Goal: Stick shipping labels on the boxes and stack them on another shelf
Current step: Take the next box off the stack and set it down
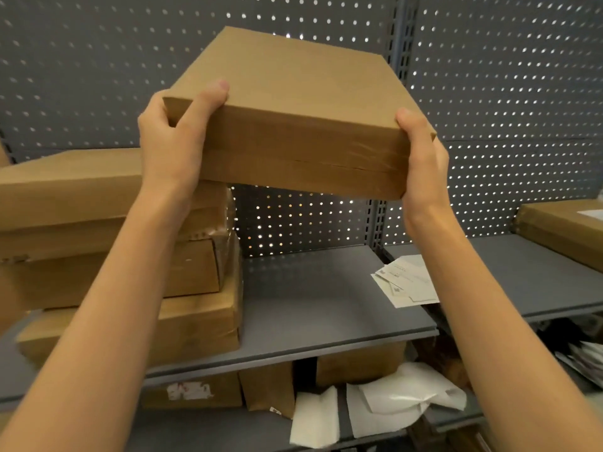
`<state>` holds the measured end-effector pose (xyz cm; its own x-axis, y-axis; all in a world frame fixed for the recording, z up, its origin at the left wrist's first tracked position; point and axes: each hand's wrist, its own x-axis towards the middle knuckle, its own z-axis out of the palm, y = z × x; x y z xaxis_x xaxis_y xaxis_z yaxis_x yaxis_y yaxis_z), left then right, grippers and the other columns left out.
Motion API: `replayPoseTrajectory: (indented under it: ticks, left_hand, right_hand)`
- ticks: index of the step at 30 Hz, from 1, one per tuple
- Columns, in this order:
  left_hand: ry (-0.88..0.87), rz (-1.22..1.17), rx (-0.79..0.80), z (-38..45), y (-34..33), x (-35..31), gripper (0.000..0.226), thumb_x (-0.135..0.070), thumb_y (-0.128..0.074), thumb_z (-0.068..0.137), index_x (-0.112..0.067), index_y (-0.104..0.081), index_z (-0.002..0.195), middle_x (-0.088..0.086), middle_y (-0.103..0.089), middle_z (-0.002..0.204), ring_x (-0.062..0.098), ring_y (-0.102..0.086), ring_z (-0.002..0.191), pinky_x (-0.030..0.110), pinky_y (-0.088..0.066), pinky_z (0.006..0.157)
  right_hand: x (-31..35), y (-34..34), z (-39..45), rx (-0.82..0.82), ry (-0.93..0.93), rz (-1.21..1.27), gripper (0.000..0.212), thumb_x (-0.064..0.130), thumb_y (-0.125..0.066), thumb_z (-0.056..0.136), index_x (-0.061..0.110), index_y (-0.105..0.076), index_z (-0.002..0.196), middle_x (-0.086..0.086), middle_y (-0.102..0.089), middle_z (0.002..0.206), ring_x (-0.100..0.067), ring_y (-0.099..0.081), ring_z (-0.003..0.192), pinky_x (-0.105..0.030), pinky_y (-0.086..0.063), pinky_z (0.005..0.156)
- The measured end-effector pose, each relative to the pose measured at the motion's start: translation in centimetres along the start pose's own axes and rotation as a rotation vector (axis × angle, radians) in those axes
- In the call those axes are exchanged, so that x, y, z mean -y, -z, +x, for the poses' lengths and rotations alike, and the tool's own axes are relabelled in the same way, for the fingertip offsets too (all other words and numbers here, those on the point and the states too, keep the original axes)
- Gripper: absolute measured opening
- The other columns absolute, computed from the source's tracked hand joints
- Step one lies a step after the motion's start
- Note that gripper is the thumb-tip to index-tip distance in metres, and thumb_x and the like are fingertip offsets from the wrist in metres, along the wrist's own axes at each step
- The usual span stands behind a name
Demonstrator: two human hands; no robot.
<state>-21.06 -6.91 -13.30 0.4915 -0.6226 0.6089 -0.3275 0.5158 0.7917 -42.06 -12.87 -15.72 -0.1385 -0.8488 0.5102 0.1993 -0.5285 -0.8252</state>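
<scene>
A flat, matte brown cardboard box (pixel 293 115), seam taped, is held up at centre, tilted. The left hand (pixel 173 138) grips its corner at 9 o'clock; the right hand (pixel 424 164) clasps the corner at 3 o'clock. At 8 o'clock, three similar boxes (pixel 98 249) are stacked on a grey metal shelf (pixel 310 314). Paper labels (pixel 404 278) lie at 4 o'clock.

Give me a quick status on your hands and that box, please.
Left hand and right hand grip the raised box at its near corners. No label visible on it. Box stack close at left; shelf below is open.
</scene>
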Motion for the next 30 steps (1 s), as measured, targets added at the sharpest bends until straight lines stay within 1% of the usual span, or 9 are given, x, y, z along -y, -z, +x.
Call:
replayPoseTrajectory:
  ticks: [6,9,12,15,19,21,23,26,30]
  left_hand:
    - [0.031,0.034,-0.061,-2.4,-5.3,0.0,0.027,-0.053,-0.064,0.076,-0.032,-0.050,0.083,-0.012,-0.050,0.085,0.005,-0.050,0.082,0.031,-0.046,0.078]
    - [0.068,0.059,-0.097,-4.0,-7.7,0.4,0.022,-0.049,-0.063,0.080,-0.033,-0.049,0.083,-0.014,-0.050,0.084,0.000,-0.048,0.077,0.023,-0.042,0.074]
    - [0.109,0.097,-0.131,-5.9,-9.2,1.6,0.018,-0.045,-0.061,0.083,-0.033,-0.047,0.084,-0.018,-0.049,0.086,-0.005,-0.046,0.076,0.016,-0.041,0.070]
    - [0.158,0.128,-0.134,-7.5,-9.4,3.3,0.021,-0.044,-0.062,0.083,-0.032,-0.051,0.096,-0.018,-0.052,0.093,-0.005,-0.049,0.083,0.016,-0.043,0.073]
    - [0.251,0.186,-0.139,-9.1,-8.7,6.8,0.056,-0.056,-0.064,0.074,-0.025,-0.050,0.118,-0.008,-0.054,0.114,0.006,-0.051,0.101,0.027,-0.042,0.086]
    - [0.301,0.208,-0.135,-10.0,-8.3,8.5,0.078,-0.064,-0.063,0.064,-0.021,-0.049,0.128,-0.001,-0.051,0.127,0.014,-0.049,0.110,0.027,-0.040,0.086]
    - [0.347,0.206,-0.131,-10.8,-7.8,10.0,0.086,-0.065,-0.062,0.061,-0.019,-0.046,0.132,0.002,-0.048,0.131,0.017,-0.047,0.114,0.028,-0.039,0.086]
    - [0.420,0.194,-0.115,-12.1,-7.3,12.1,0.086,-0.062,-0.064,0.064,-0.018,-0.043,0.135,0.002,-0.047,0.133,0.019,-0.045,0.118,0.035,-0.039,0.096]
    - [0.477,0.181,-0.102,-13.1,-6.9,14.7,0.069,-0.047,-0.063,0.081,-0.019,-0.038,0.138,-0.002,-0.045,0.132,0.016,-0.043,0.114,0.029,-0.034,0.089]
  right_hand:
    - [-0.9,5.6,2.7,0.088,-0.026,0.021,0.037,0.050,-0.052,0.075,0.025,-0.060,0.102,0.013,-0.062,0.087,0.002,-0.059,0.074,-0.020,-0.047,0.067]
    - [-2.0,7.9,3.7,0.115,-0.055,0.019,0.045,0.049,-0.053,0.075,0.020,-0.061,0.109,0.013,-0.063,0.090,0.004,-0.060,0.076,-0.018,-0.047,0.067]
    - [-3.7,9.7,3.8,0.146,-0.092,0.023,0.051,0.047,-0.053,0.076,0.016,-0.059,0.116,0.014,-0.062,0.091,0.012,-0.059,0.071,-0.009,-0.045,0.059]
    - [-5.8,10.6,3.4,0.162,-0.132,0.007,0.054,0.045,-0.055,0.079,0.013,-0.056,0.123,0.014,-0.061,0.097,0.017,-0.056,0.070,-0.004,-0.043,0.058]
    - [-8.8,11.4,2.3,0.192,-0.193,-0.031,0.058,0.045,-0.055,0.081,0.013,-0.052,0.129,0.008,-0.060,0.109,0.007,-0.057,0.084,-0.001,-0.041,0.057]
    - [-10.3,11.5,1.4,0.202,-0.230,-0.038,0.055,0.043,-0.055,0.085,0.013,-0.051,0.131,0.004,-0.058,0.114,0.000,-0.055,0.088,-0.002,-0.041,0.056]
    - [-11.7,11.6,0.5,0.195,-0.283,-0.037,0.047,0.037,-0.055,0.091,0.014,-0.050,0.132,0.004,-0.057,0.114,0.000,-0.054,0.088,-0.002,-0.040,0.055]
    - [-13.9,11.5,-1.0,0.186,-0.356,-0.042,0.045,0.032,-0.053,0.093,0.015,-0.046,0.134,0.007,-0.056,0.112,0.002,-0.053,0.089,-0.001,-0.040,0.054]
    - [-15.9,11.3,-2.3,0.174,-0.406,-0.071,0.045,0.029,-0.054,0.092,0.016,-0.047,0.134,0.017,-0.056,0.105,0.006,-0.052,0.090,0.001,-0.040,0.055]
